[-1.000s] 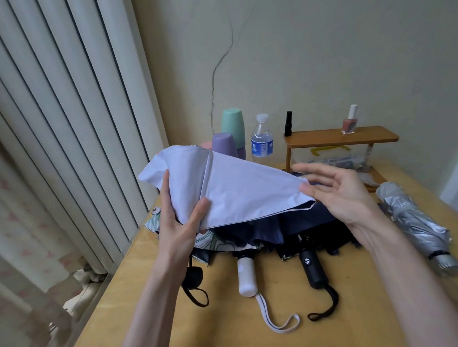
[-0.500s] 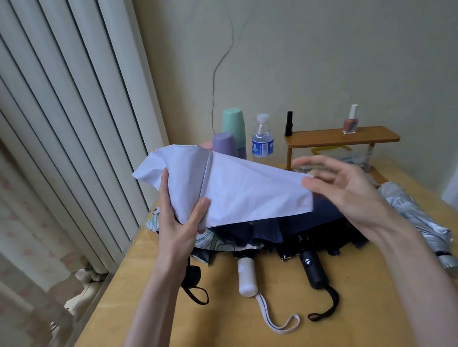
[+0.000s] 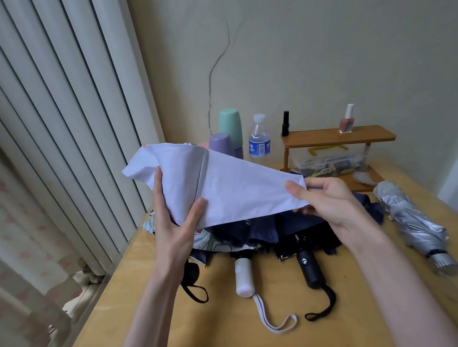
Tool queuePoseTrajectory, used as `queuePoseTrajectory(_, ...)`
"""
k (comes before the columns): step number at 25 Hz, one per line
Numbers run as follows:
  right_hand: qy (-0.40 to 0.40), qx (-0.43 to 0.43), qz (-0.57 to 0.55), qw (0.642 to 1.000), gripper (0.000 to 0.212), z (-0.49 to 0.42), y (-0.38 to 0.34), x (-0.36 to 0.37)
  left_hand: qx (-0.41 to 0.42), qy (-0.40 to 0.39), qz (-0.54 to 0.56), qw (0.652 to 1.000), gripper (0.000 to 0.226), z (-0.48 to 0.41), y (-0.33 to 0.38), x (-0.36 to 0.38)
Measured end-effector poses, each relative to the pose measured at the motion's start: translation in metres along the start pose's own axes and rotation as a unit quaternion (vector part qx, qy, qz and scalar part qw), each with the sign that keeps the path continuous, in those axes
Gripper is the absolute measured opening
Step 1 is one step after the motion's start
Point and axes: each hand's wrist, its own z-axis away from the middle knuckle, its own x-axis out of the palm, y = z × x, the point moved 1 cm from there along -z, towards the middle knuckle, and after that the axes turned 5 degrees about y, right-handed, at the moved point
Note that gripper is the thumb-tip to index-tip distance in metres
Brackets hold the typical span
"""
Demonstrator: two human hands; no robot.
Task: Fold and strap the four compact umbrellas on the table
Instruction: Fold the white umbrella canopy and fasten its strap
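Note:
A pale lilac umbrella canopy (image 3: pixel 223 184) is lifted above the table. My left hand (image 3: pixel 177 225) grips its left part, thumb in front and fingers behind. My right hand (image 3: pixel 330 201) pinches the canopy's right corner between thumb and fingers. Beneath it lie a white-handled umbrella (image 3: pixel 243 276) with a white strap, a black-handled umbrella (image 3: pixel 310 270) with dark blue cloth, and a third black handle (image 3: pixel 191 276) partly hidden by my left wrist. A silver umbrella (image 3: pixel 413 222) lies rolled up at the right.
Against the wall stand green and purple cups (image 3: pixel 229 132), a water bottle (image 3: pixel 259 141) and a small wooden shelf (image 3: pixel 336 136) with nail polish bottles over a clear box. Vertical blinds (image 3: pixel 57 131) line the left side. The wooden table (image 3: pixel 233 335) shows bare near me.
My right hand went from open fingers near the canopy's right edge to pinching its corner. The left hand kept its grip; the canopy's right end rose a little.

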Motion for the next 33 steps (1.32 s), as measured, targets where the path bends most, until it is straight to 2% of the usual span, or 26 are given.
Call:
queuePoseTrajectory(4,0.067,-0.053,-0.005,0.996,0.019,0.001,0.003,0.007,-0.002,0.025,-0.007,1.000,0.087,0.000,0.000,0.003)
queuePoseTrajectory(7,0.044,-0.086,-0.007,0.995,0.015,0.008,-0.001,0.013,0.003,0.035,-0.015,0.999,0.089,0.000,-0.002,0.007)
queuePoseTrajectory(9,0.049,-0.120,0.002,0.992,0.012,0.016,-0.014,0.012,-0.015,0.018,-0.021,1.000,0.100,-0.002,-0.005,0.005)
queuePoseTrajectory(11,0.049,-0.147,-0.018,0.988,0.010,0.029,-0.036,0.010,-0.046,-0.041,-0.021,0.998,0.124,-0.005,-0.008,0.001)
queuePoseTrajectory(14,-0.064,-0.213,-0.020,0.975,0.025,0.057,-0.086,0.021,-0.066,-0.115,-0.025,0.991,0.156,-0.007,-0.001,-0.001)
queuePoseTrajectory(16,-0.146,-0.271,0.029,0.951,0.027,0.069,-0.121,0.044,-0.063,-0.135,-0.050,0.987,0.163,-0.006,0.006,0.006)
queuePoseTrajectory(18,-0.220,-0.315,0.093,0.918,0.024,0.073,-0.152,0.078,-0.054,-0.145,-0.067,0.986,0.152,-0.003,0.015,0.011)
queuePoseTrajectory(19,-0.249,-0.328,0.122,0.903,0.022,0.072,-0.166,0.097,-0.054,-0.143,-0.066,0.986,0.131,-0.001,0.019,0.013)
queuePoseTrajectory(21,-0.273,-0.334,0.179,0.884,0.018,0.065,-0.186,0.135,-0.072,-0.126,-0.038,0.989,0.070,0.005,0.029,0.020)
queuePoseTrajectory(23,-0.279,-0.334,0.241,0.868,0.017,0.048,-0.193,0.172,-0.105,-0.119,0.004,0.987,0.032,0.012,0.037,0.025)
queuePoseTrajectory(24,-0.284,-0.334,0.274,0.856,0.016,0.040,-0.191,0.185,-0.115,-0.121,0.019,0.986,0.024,0.014,0.038,0.027)
queuePoseTrajectory(26,-0.321,-0.315,0.328,0.831,0.020,0.028,-0.182,0.201,-0.136,-0.128,0.041,0.982,0.029,0.014,0.036,0.027)
queuePoseTrajectory(28,-0.357,-0.296,0.291,0.837,0.036,0.019,-0.174,0.197,-0.151,-0.130,0.057,0.978,0.037,0.012,0.032,0.024)
queuePoseTrajectory(30,-0.321,-0.314,0.222,0.865,0.042,0.010,-0.172,0.172,-0.165,-0.127,0.070,0.976,0.033,0.010,0.028,0.020)
queuePoseTrajectory(31,-0.285,-0.332,0.232,0.869,0.042,0.004,-0.171,0.155,-0.168,-0.127,0.075,0.975,0.030,0.009,0.027,0.019)
queuePoseTrajectory(33,-0.251,-0.330,0.325,0.850,0.039,-0.003,-0.161,0.126,-0.167,-0.124,0.083,0.975,0.028,0.009,0.028,0.019)
